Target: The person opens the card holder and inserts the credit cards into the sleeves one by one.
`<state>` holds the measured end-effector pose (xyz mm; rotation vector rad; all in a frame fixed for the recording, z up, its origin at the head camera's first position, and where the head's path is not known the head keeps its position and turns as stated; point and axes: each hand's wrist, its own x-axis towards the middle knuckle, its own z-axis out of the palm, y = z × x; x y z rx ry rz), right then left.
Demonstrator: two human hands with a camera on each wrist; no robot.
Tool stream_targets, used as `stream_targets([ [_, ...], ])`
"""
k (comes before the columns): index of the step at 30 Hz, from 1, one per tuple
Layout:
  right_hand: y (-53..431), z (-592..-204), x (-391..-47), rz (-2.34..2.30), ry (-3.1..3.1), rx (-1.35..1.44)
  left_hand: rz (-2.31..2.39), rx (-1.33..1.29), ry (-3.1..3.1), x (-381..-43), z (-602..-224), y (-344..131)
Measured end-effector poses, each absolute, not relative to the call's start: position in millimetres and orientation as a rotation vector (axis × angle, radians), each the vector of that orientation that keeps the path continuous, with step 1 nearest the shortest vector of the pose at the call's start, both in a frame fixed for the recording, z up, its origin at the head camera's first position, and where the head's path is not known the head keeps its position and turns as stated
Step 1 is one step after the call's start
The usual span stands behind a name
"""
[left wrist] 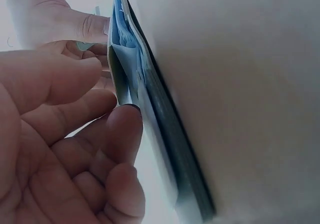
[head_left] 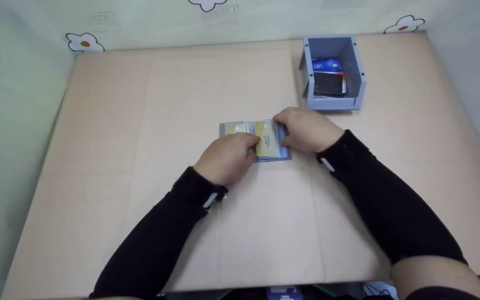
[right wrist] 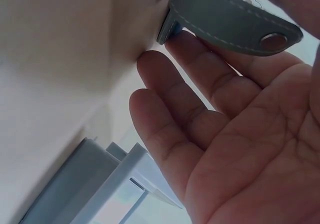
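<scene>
A small card holder (head_left: 287,157) with a grey-blue cover lies unfolded on the table. A yellow card (head_left: 267,143) shows on its right-hand page, and another yellow card (head_left: 235,128) on the left one, partly under a hand. My left hand (head_left: 226,158) reaches over the middle, thumb at the right-hand card's edge and fingers curled at the page edges. Seen from the left wrist, the holder's layered blue pages (left wrist: 131,64) stand slightly apart. My right hand (head_left: 308,130) grips the holder's right side. By its fingers a stitched grey strap (right wrist: 230,21) with a metal snap sticks out.
A grey-blue plastic bin (head_left: 335,103) stands at the back right, just behind my right hand. Inside are a blue card (head_left: 326,64) and a black card (head_left: 327,83) among others. A pale patterned sheet (head_left: 152,25) hangs behind the table's far edge.
</scene>
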<state>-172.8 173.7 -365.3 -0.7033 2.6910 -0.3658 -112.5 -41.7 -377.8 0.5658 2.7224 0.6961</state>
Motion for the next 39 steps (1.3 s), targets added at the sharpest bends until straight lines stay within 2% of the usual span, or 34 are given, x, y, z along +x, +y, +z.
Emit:
stream_targets([
  [10, 176, -368, -173, -0.36, 2.694, -0.724, 0.63, 0.601, 2.737, -112, -378, -41],
  [28, 170, -371, -167, -0.32, 2.695, -0.719, 0.517, 0.357, 2.797, -128, -375, -70],
  [39, 168, -372, -166, -0.329, 2.728, -0.729, 0.578, 0.368, 2.765, -131, -379, -69],
])
